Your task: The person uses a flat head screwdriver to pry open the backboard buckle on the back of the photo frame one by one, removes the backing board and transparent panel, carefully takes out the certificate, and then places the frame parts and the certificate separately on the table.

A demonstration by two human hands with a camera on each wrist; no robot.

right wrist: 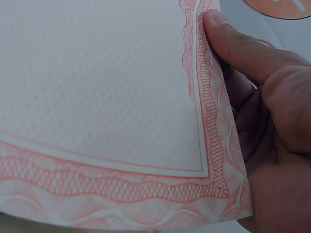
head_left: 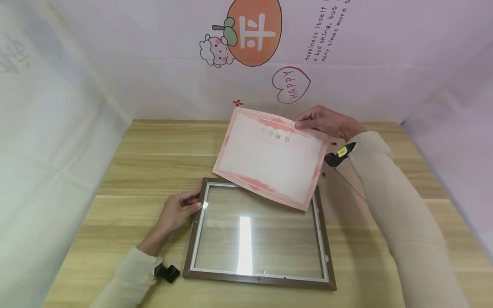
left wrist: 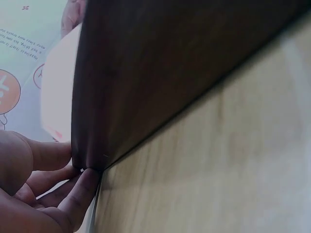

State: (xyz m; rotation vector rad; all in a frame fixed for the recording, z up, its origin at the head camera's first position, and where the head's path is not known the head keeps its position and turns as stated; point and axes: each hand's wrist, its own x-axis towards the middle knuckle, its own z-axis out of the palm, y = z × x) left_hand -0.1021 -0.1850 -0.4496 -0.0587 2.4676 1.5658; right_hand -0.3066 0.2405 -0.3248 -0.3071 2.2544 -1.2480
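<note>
A certificate (head_left: 269, 158) with a pink patterned border is held up at a tilt, overlapping the top of a picture frame in the head view. My right hand (head_left: 327, 122) pinches its upper edge near the right corner. The thumb (right wrist: 238, 46) lies on the printed face in the right wrist view, the other fingers behind the sheet. Flat on the table lies the brown picture frame (head_left: 259, 280), its glass pane (head_left: 285, 239) catching a bright reflection. At the frame's left side, near its upper corner, my left hand (head_left: 179, 214) grips the edge between thumb and fingers.
Small dark metal bits (head_left: 323, 175) lie right of the certificate, by a brownish panel (head_left: 343, 194) partly hidden behind the right arm. The wood-grain table (head_left: 154, 158) meets a printed cloth backdrop (head_left: 173, 85) at the back, and pale cloth walls (head_left: 50, 149) rise at both sides.
</note>
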